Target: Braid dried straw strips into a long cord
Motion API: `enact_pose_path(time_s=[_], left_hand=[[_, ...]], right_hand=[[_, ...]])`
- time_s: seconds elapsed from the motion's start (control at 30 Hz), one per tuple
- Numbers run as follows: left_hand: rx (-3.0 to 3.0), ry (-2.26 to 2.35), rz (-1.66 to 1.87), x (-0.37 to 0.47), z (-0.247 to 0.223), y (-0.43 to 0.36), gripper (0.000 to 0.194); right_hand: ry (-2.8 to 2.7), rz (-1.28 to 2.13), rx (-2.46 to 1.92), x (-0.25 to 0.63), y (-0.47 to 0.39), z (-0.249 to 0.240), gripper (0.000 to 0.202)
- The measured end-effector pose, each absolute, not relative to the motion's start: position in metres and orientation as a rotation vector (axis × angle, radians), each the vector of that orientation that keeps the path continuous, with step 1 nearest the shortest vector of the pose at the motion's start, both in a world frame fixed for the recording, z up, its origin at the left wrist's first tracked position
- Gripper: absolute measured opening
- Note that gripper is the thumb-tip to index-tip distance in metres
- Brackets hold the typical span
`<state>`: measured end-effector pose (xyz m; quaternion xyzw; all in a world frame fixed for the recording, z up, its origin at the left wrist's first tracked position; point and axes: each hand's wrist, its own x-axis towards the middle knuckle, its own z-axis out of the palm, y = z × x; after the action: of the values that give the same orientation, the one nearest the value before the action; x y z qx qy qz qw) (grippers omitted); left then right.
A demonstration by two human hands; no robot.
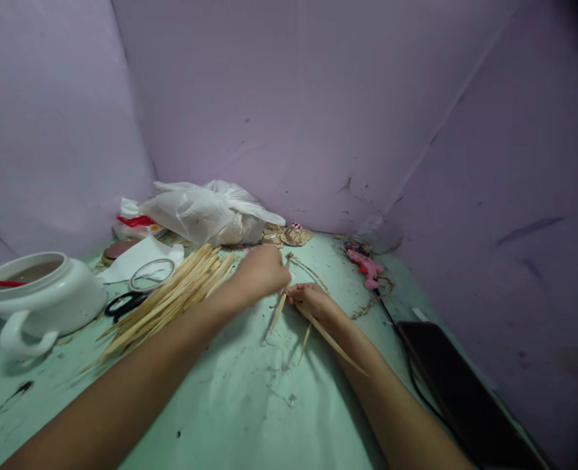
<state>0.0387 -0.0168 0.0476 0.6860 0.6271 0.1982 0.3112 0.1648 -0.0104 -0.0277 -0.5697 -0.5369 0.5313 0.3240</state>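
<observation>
Pale dried leaf strips [325, 335] trail down from between my hands, and a thin braided cord [313, 269] loops out behind them onto the table. My right hand [311, 297] pinches the strips near their joined end, its fingers pressed together. Just to the left and slightly above, my left hand [265, 269] is closed at the same end; its fingertips are mostly turned away, though strip material shows at its edge. A bundle of similar loose strips [181, 297] lies under and beside my left forearm.
On the left are a white pot [68, 294] of brown liquid, black scissors [125, 303] and a tape ring [151, 275]. Behind sit a plastic bag [205, 212] and woven pieces [296, 235]. At right lie a pink glue gun [367, 266], its cable and a dark flat device [458, 385].
</observation>
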Motion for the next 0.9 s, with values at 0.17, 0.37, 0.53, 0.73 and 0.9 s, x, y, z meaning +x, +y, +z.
enact_pose_path(time_s=[0.17, 0.37, 0.53, 0.73, 0.9], left_hand=[[1.258, 1.406, 0.327, 0.025, 0.032, 0.011, 0.016], [0.918, 1.041, 0.183, 0.033, -0.002, 0.016, 0.011], [1.253, 1.215, 0.264, 0.030, 0.002, 0.013, 0.007], [1.589, 1.484, 0.193, 0.037, 0.004, 0.009, 0.007], [1.596, 1.656, 0.263, 0.046, 0.002, 0.003, 0.008]], right_hand=[[-1.305, 1.516, -1.366, 0.165, -0.008, -0.027, 0.016], [-1.307, 1.549, -1.317, 0.164, -0.010, -0.027, 0.014], [-1.437, 1.482, -1.319, 0.170, -0.009, -0.029, 0.021], [-1.991, 0.961, -1.470, 0.176, -0.011, -0.026, 0.016], [-2.330, 0.175, -1.775, 0.165, -0.025, -0.011, 0.018]])
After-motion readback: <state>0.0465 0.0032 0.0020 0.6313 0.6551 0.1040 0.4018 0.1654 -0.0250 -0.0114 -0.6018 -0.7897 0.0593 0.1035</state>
